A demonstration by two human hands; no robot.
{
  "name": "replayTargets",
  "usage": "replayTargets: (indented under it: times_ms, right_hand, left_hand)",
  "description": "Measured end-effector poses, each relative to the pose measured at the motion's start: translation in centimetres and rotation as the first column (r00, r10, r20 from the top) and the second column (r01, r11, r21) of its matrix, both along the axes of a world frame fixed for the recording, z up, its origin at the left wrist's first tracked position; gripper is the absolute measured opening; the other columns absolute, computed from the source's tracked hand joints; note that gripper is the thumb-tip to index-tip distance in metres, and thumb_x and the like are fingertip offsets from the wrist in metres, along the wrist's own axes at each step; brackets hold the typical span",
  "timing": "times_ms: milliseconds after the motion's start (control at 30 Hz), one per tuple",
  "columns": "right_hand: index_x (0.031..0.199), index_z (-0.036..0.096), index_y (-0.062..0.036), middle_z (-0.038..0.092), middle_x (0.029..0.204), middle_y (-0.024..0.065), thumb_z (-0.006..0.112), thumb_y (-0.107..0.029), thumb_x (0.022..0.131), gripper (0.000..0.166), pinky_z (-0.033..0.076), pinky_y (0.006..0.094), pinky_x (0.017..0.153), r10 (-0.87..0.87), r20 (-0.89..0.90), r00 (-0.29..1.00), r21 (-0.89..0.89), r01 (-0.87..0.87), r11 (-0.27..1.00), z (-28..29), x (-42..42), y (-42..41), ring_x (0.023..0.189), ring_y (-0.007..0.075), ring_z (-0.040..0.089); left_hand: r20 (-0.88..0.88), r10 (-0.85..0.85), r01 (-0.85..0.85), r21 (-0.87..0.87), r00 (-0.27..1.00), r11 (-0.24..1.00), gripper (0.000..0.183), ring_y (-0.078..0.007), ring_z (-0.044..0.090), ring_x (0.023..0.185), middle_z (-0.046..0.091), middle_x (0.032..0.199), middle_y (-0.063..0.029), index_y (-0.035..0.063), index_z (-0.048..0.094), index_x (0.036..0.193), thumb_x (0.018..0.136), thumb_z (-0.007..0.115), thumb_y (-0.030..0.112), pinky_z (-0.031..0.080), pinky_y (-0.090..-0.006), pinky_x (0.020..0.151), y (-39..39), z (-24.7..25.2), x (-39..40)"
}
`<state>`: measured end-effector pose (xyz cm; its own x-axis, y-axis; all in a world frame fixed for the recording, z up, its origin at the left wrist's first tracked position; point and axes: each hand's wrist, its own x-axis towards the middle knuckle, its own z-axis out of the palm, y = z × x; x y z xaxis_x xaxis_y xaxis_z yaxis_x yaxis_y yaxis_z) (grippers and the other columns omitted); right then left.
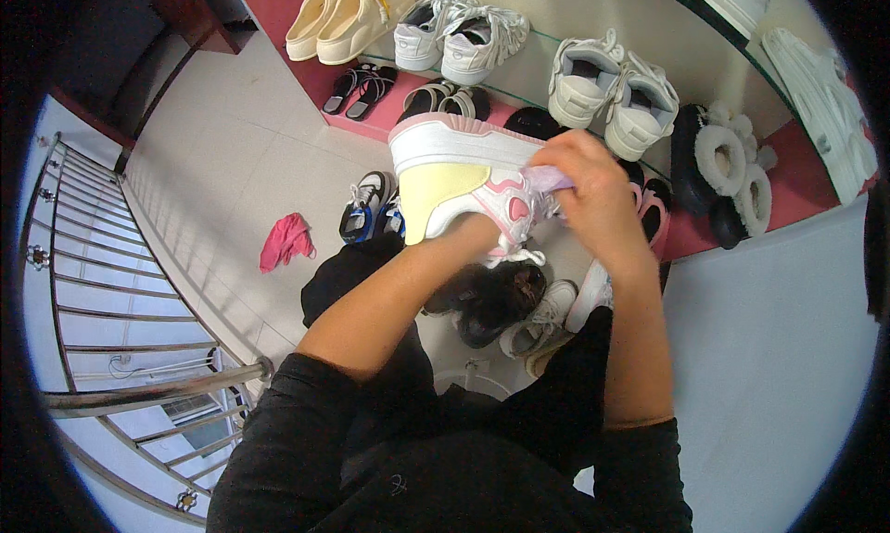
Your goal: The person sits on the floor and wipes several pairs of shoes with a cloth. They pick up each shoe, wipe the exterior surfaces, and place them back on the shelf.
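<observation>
A white, pink and pale yellow sneaker is held up on its side before me. My left hand reaches inside its opening, with the fingers hidden in the shoe. At the toe end, my right hand grips a light purple cloth against the upper. White laces hang from the sneaker. Below it on the floor are dark shoes and white sneakers. Blue, black and white sneakers stand to its left.
Glass shelves carry white sneakers and cream shoes. Sandals and fluffy slippers rest on the pink base. A pink cloth lies on the tiles, near a metal railing at left.
</observation>
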<state>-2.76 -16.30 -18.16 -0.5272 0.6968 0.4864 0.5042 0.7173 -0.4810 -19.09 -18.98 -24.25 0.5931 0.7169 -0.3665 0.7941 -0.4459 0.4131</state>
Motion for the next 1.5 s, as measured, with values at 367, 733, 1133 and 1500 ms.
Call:
replayTargets:
  times_ms: [367,733,1133,1500]
  right_hand:
    - [0.093,0.061,-0.0036,0.056,0.094,0.0118,0.053,0.01,0.065,0.032,0.045,0.0328,0.082,-0.023,-0.197,0.98,0.034,0.03,0.999,-0.7,-1.3,-0.5,0.091,0.0285,0.057]
    - [0.092,0.061,-0.0052,0.058,0.093,0.012,0.058,0.004,0.067,0.027,0.046,0.0399,0.078,-0.348,-0.107,0.931,0.149,0.361,0.921,-0.3,4.7,2.5,0.088,0.0324,0.056]
    - [0.091,0.062,-0.002,0.058,0.089,0.0112,0.054,0.01,0.064,0.031,0.046,0.0323,0.078,-0.154,-0.075,0.985,0.105,0.161,0.981,1.2,1.1,0.2,0.086,0.028,0.058]
    - [0.088,0.063,-0.0057,0.057,0.091,0.0088,0.055,0.005,0.065,0.027,0.047,0.0383,0.078,0.086,-0.042,0.995,0.145,-0.079,0.986,1.8,-1.9,-2.4,0.091,0.029,0.056]
  left_hand:
    - [0.243,0.016,-0.093,0.309,0.97,0.946,0.037,-0.0335,0.058,0.097,0.061,0.108,-0.016,0.0104,0.065,0.105,0.072,0.062,0.028,0.045,-0.0429,0.085,0.4,-1.2,0.4]
    - [0.241,0.131,-0.235,0.476,0.962,0.848,0.044,-0.0319,0.054,0.105,0.057,0.115,-0.0145,0.0113,0.059,0.114,0.073,0.061,0.025,0.043,-0.0405,0.088,1.0,0.6,-1.4]
    - [0.424,0.125,-0.386,0.616,0.897,0.687,0.043,-0.0308,0.053,0.107,0.057,0.115,-0.0134,0.0116,0.058,0.116,0.076,0.06,0.028,0.042,-0.0395,0.09,2.0,-1.1,-1.0]
    - [0.427,0.124,-0.314,0.411,0.896,0.856,0.035,-0.0291,0.052,0.106,0.056,0.115,-0.0127,0.0107,0.056,0.116,0.084,0.054,0.023,0.041,-0.0393,0.091,1.2,-2.3,0.5]
